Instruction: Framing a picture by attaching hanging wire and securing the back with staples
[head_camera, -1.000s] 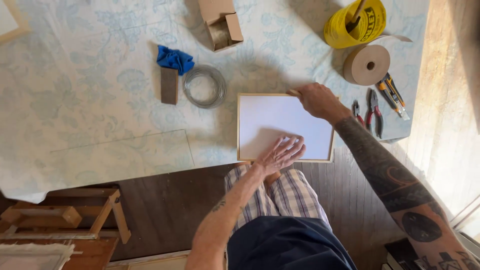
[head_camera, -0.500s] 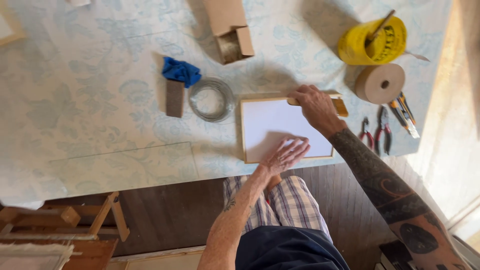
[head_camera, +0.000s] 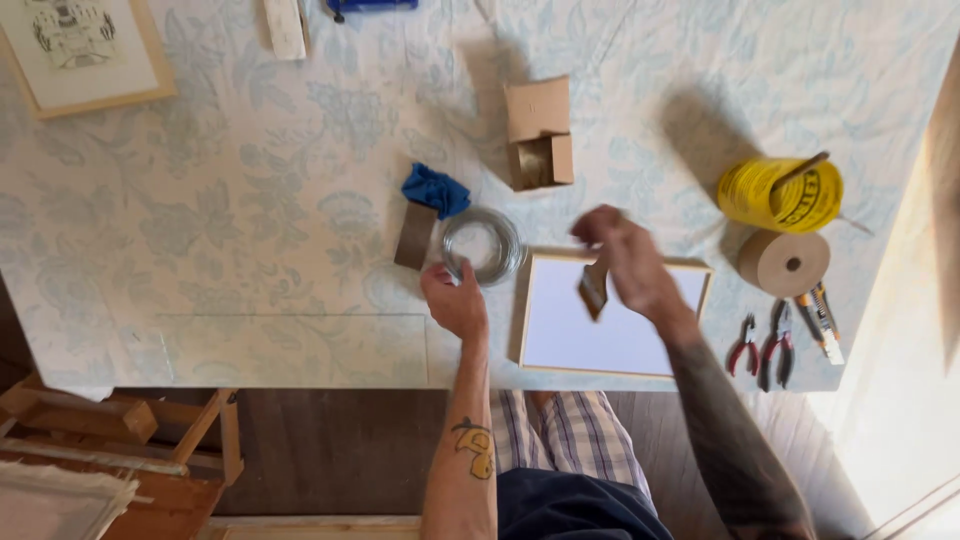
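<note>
Right, your left hand (head_camera: 455, 298) pinches the wire coil (head_camera: 482, 245) lying on the table (head_camera: 250, 200) beside the frame (head_camera: 612, 315): light, springy, grip the rim. Right hand (head_camera: 625, 262) fingers closed on a small brush (head_camera: 594, 285), blurred.

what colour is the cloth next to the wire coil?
Blue. The cloth lies crumpled just up-left of the wire coil, clearest in the head view.

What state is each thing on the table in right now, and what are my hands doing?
Cardboard box: open, flaps up.
Wire coil: coiled, flat.
Frame: flat, white panel up.
Tape roll: lying flat.
Left hand: touching the wire coil.
Right hand: holding a small brush.
</note>
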